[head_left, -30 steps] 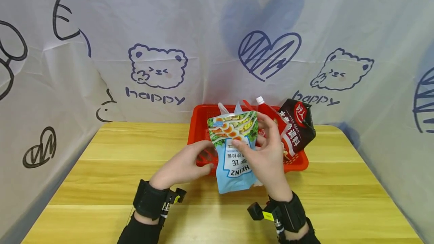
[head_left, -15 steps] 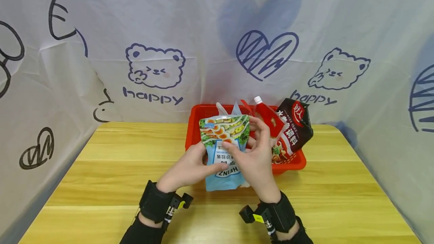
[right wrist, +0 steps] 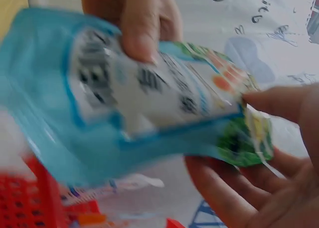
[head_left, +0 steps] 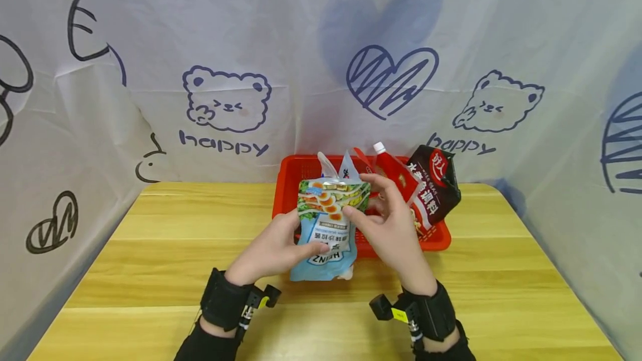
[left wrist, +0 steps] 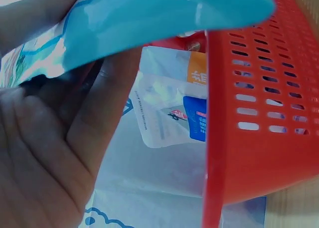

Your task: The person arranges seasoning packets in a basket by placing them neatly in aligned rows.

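Observation:
A light blue Heinz salad dressing pouch (head_left: 323,272), its printed lettering upside down in the head view, is held over the front of the red basket. My left hand (head_left: 271,249) grips its left side, thumb across the printed front and fingers behind. At the upper right edge, my right hand (head_left: 393,233) pinches the pouch, thumb on the front. The right wrist view shows both thumbs on the same face of the pouch (right wrist: 99,143). Beneath the pouch, in the left wrist view, the left hand's fingers (left wrist: 107,103) support its back.
The red perforated basket (head_left: 282,191) stands on the wooden table (head_left: 200,210) near the curtain. Inside lean a red pouch with a white cap (head_left: 396,171) and a black seasoning packet (head_left: 435,183). A white packet with a blue label (left wrist: 169,113) shows beside the basket wall in the left wrist view.
My left hand, earlier beside the pouch with its fingers apart, has moved in and taken hold of it. The pouch has shifted slightly left and tilted; my right hand has kept its hold.

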A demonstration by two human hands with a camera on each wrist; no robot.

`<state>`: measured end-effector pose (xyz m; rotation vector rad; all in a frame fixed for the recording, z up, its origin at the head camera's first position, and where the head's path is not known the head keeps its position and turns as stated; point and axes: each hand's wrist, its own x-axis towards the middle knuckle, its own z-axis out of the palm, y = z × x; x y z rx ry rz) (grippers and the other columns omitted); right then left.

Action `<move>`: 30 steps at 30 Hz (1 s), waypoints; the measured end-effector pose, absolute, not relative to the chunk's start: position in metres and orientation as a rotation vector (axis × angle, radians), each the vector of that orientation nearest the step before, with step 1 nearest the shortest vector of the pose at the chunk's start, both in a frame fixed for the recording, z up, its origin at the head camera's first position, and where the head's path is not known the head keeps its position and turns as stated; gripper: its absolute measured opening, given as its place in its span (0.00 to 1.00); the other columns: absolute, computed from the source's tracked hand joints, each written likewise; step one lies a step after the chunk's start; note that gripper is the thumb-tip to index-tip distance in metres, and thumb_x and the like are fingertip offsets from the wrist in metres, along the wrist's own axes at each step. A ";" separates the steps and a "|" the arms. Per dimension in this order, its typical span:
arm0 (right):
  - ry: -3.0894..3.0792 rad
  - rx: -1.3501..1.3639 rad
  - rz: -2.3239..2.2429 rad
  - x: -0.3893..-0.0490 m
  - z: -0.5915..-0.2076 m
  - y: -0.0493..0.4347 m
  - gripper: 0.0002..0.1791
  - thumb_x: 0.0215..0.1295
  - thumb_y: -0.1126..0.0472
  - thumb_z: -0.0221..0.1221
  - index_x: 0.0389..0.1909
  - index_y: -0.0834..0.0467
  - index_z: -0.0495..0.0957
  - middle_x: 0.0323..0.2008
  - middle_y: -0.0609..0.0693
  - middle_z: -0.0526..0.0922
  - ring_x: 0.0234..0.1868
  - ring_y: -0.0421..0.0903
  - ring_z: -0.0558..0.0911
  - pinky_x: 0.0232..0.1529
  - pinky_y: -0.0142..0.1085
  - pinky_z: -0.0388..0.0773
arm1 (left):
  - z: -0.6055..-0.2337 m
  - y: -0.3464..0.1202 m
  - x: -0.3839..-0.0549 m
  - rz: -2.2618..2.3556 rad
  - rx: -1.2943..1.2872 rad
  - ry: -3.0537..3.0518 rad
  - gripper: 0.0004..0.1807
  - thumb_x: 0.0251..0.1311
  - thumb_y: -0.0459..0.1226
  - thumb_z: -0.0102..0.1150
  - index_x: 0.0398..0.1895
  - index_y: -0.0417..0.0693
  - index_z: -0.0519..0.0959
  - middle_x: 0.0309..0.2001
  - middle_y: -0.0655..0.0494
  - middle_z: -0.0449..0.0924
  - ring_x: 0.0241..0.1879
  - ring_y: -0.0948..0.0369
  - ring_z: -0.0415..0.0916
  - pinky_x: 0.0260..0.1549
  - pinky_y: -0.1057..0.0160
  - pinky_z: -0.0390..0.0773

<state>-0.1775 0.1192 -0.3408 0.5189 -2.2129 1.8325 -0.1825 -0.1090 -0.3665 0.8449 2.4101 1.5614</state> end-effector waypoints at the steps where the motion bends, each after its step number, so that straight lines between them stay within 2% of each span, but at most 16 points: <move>1: -2.260 0.530 1.803 -0.177 -0.339 0.122 0.32 0.66 0.69 0.69 0.69 0.58 0.69 0.58 0.58 0.78 0.47 0.52 0.84 0.43 0.33 0.86 | -0.366 -0.110 -0.182 1.543 0.847 2.412 0.29 0.65 0.36 0.72 0.67 0.47 0.73 0.53 0.54 0.86 0.45 0.61 0.85 0.48 0.62 0.85; 7: -2.480 0.633 1.597 -0.176 -0.335 0.137 0.28 0.63 0.60 0.73 0.64 0.52 0.78 0.55 0.52 0.83 0.46 0.52 0.81 0.40 0.36 0.86 | -0.363 -0.114 -0.180 1.416 0.880 2.428 0.23 0.65 0.38 0.71 0.62 0.46 0.78 0.47 0.57 0.87 0.40 0.62 0.84 0.44 0.60 0.85; 14: -2.640 0.709 1.462 -0.177 -0.336 0.141 0.27 0.62 0.55 0.74 0.62 0.55 0.81 0.52 0.51 0.85 0.46 0.49 0.81 0.44 0.38 0.85 | -0.363 -0.116 -0.178 1.259 0.896 2.452 0.21 0.64 0.40 0.71 0.59 0.47 0.80 0.40 0.64 0.86 0.37 0.63 0.82 0.38 0.61 0.84; 23: -2.490 0.609 1.556 -0.180 -0.339 0.142 0.23 0.63 0.60 0.74 0.58 0.56 0.82 0.46 0.53 0.87 0.43 0.51 0.83 0.41 0.37 0.87 | -0.365 -0.116 -0.182 1.398 0.872 2.442 0.23 0.65 0.44 0.71 0.60 0.48 0.80 0.43 0.58 0.86 0.38 0.61 0.83 0.40 0.61 0.86; 30: -2.326 0.494 1.638 -0.180 -0.338 0.140 0.22 0.67 0.63 0.70 0.59 0.62 0.79 0.49 0.57 0.85 0.43 0.51 0.84 0.41 0.34 0.86 | -0.363 -0.119 -0.184 1.572 0.806 2.480 0.22 0.64 0.43 0.73 0.59 0.48 0.82 0.45 0.55 0.85 0.40 0.55 0.81 0.37 0.57 0.86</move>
